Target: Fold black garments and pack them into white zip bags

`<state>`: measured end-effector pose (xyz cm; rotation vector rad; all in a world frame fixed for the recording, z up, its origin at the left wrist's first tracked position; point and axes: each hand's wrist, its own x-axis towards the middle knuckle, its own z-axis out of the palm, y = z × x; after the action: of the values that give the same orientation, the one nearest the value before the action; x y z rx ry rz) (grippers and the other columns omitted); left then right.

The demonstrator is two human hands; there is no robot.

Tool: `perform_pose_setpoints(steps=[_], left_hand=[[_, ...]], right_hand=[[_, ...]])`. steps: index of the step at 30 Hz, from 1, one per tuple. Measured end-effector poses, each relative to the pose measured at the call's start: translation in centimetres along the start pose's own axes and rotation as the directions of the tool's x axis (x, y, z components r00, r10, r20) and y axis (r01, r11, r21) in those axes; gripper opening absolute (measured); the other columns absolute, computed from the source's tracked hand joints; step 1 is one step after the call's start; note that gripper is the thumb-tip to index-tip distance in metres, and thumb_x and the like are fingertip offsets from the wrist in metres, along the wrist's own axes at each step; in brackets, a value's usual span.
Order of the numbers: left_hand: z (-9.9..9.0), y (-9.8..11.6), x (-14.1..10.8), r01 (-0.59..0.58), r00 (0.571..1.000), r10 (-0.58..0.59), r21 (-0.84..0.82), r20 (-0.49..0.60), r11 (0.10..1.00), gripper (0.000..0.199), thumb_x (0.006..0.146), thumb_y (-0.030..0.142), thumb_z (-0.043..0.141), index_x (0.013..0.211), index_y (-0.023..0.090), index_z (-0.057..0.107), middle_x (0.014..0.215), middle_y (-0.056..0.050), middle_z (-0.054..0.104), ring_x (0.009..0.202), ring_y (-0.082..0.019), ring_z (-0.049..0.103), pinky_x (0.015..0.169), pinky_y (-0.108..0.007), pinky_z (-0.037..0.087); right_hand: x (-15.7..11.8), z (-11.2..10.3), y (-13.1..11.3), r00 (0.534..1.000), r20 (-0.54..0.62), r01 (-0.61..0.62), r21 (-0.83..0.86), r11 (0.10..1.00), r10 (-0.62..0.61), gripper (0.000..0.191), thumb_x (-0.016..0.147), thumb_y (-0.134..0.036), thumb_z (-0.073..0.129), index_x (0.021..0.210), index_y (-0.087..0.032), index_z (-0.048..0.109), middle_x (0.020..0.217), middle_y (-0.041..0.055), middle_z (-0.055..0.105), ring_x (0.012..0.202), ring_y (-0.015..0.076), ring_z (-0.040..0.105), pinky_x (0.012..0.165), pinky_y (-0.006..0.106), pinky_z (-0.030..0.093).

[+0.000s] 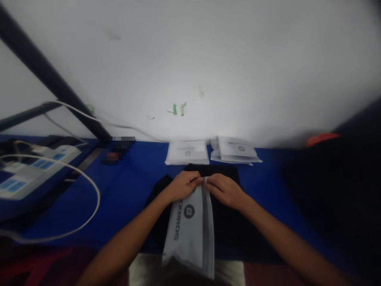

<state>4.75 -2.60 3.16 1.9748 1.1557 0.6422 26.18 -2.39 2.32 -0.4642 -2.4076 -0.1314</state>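
A frosted plastic bag (pixel 190 234) with dark lettering and a round logo hangs lengthwise toward me, its far end pinched between my two hands. My left hand (pixel 185 185) grips the bag's far left part, thumb and fingers pressed together. Close beside it, my right hand (pixel 225 190) has its fingers closed on the bag's far corner, at the strip along the edge. Black cloth (pixel 226 222) lies on the blue table under and around the bag. Something dark shows at the bag's near end; I cannot make out what.
Behind the hands on the blue table (pixel 139 171) lie a stack of flat bags (pixel 187 153) and more printed bags (pixel 236 150). At the left are a white power strip (pixel 41 167), a looping white cable (pixel 97 190) and a black frame (pixel 56 87). A large dark shape fills the right.
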Motion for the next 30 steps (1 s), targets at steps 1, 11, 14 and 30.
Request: perform_pose_setpoints(steps=[1,11,14,30], left_hand=[[-0.3,-0.2,0.1,0.005,1.000,-0.005,-0.016,-0.024,1.000,0.036,0.095,0.042,0.048,0.070,0.018,0.056,0.064,0.004,0.052,0.061,-0.012,0.046,0.057,-0.023,0.034],[-5.6,-4.9,0.7,0.098,0.932,-0.115,-0.067,-0.344,0.993,0.039,0.087,0.049,0.048,0.061,0.019,0.043,0.058,0.005,0.038,0.058,-0.012,0.036,0.055,-0.023,0.029],[-4.8,-4.2,0.6,0.076,0.952,-0.093,-0.069,-0.291,0.995,0.041,0.087,0.049,0.049,0.061,0.019,0.041,0.059,0.005,0.038,0.058,-0.012,0.038,0.056,-0.023,0.031],[0.3,0.4,-0.5,-0.006,1.000,0.008,-0.197,0.009,0.980,0.041,0.095,0.049,0.051,0.075,0.015,0.064,0.069,0.001,0.059,0.065,-0.013,0.051,0.061,-0.023,0.040]], right_hand=[[0.1,-0.2,-0.4,1.000,0.010,0.027,0.016,1.000,-0.027,0.020,0.099,-0.012,0.045,0.095,-0.015,0.064,0.090,0.0093,0.067,0.080,0.0186,0.061,0.071,0.033,0.056],[0.3,-1.3,-4.4,0.991,0.004,0.126,0.290,0.949,-0.133,0.013,0.094,-0.014,0.049,0.095,-0.018,0.061,0.077,0.0046,0.061,0.069,0.0165,0.058,0.062,0.030,0.053],[-0.1,-1.0,-3.4,0.994,-0.097,0.081,0.278,0.957,-0.056,0.017,0.093,-0.011,0.045,0.103,-0.017,0.057,0.089,0.0079,0.064,0.084,0.0192,0.062,0.072,0.033,0.055],[0.7,-1.2,-2.9,0.935,0.252,0.184,0.261,0.948,-0.251,0.031,0.097,-0.016,0.051,0.127,-0.013,0.058,0.125,0.0121,0.064,0.126,0.0213,0.053,0.107,0.039,0.045]])
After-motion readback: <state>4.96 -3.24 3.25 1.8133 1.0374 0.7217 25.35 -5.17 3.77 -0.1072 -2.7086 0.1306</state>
